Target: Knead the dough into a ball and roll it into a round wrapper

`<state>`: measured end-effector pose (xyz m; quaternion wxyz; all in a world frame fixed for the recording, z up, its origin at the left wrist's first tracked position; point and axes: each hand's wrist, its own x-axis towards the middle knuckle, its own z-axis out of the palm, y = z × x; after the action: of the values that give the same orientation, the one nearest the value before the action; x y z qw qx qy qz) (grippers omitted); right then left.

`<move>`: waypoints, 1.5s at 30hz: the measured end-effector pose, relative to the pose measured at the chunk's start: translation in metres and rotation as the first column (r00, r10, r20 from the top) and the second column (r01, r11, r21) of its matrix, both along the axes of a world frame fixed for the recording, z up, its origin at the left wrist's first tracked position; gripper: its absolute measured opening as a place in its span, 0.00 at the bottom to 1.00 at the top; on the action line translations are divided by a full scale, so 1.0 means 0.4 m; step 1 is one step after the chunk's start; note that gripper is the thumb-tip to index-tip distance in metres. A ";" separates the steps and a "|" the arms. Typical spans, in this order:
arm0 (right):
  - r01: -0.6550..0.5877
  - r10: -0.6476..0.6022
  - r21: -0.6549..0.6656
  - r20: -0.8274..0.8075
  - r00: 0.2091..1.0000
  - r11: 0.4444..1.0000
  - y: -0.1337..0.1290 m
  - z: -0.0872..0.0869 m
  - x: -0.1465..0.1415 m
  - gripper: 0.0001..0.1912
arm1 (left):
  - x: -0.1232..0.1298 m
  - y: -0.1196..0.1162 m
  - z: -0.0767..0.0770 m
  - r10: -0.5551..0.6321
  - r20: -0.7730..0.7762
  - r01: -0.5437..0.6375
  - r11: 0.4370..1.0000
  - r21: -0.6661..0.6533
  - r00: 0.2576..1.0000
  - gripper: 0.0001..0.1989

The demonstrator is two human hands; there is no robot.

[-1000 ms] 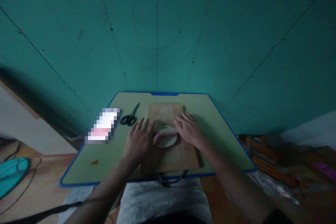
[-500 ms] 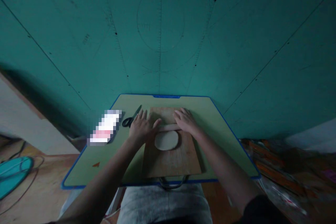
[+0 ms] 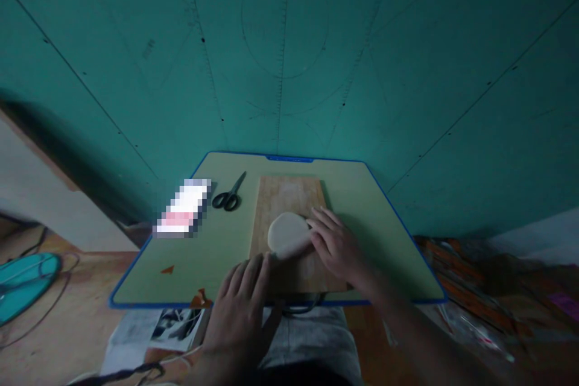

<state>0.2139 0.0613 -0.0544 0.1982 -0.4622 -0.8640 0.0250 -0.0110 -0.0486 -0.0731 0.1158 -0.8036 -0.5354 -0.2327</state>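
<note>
The dough [image 3: 286,230] is cream, the board [image 3: 292,194] brown, the table [image 3: 380,253] pale green with blue edges [image 3: 149,305], the wall [image 3: 136,12] green with lines.

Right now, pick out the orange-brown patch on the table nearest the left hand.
The rim patch: it sits at the near blue rim, just left of the left hand. The inner patch lies farther left, inside that rim.
</note>
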 end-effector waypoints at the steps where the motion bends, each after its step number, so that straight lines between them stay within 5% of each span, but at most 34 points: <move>1: 0.002 -0.002 -0.004 0.015 1.000 1.000 0.017 0.005 -0.015 0.23 | 0.003 -0.009 -0.006 -0.007 0.015 0.007 1.000 -0.006 1.000 0.33; 8: -0.022 0.032 -0.070 0.140 0.990 0.997 0.143 0.047 -0.167 0.26 | 0.006 -0.012 -0.023 0.017 0.031 -0.018 1.000 0.016 0.999 0.34; 19: -0.100 0.138 -0.244 0.142 0.980 0.965 0.249 0.058 -0.326 0.25 | -0.109 0.069 0.026 0.196 0.085 -0.160 0.934 -0.319 0.977 0.24; 23: -0.065 0.097 -0.201 0.157 0.983 0.977 0.225 0.059 -0.293 0.24 | -0.119 0.085 0.032 0.233 0.092 -0.190 0.922 -0.338 0.968 0.23; 33: -0.072 0.076 -0.075 0.060 0.995 0.995 0.010 0.029 -0.032 0.25 | -0.060 0.159 0.027 0.085 0.001 -0.083 0.983 -0.166 0.996 0.23; 40: 0.263 -0.238 -0.134 0.178 0.955 0.955 0.099 0.034 -0.055 0.25 | 0.001 0.304 0.091 0.073 -0.090 -0.091 0.973 -0.213 0.993 0.19; 45: 0.273 -0.244 -0.113 0.219 0.945 0.955 0.183 0.056 -0.084 0.26 | -0.016 0.449 0.098 0.012 -0.052 -0.027 0.956 -0.292 0.999 0.14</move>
<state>0.1803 0.1344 -0.0322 0.0771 -0.5849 -0.8073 0.0130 -0.0173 0.1311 -0.0338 0.0112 -0.8122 -0.5687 -0.1300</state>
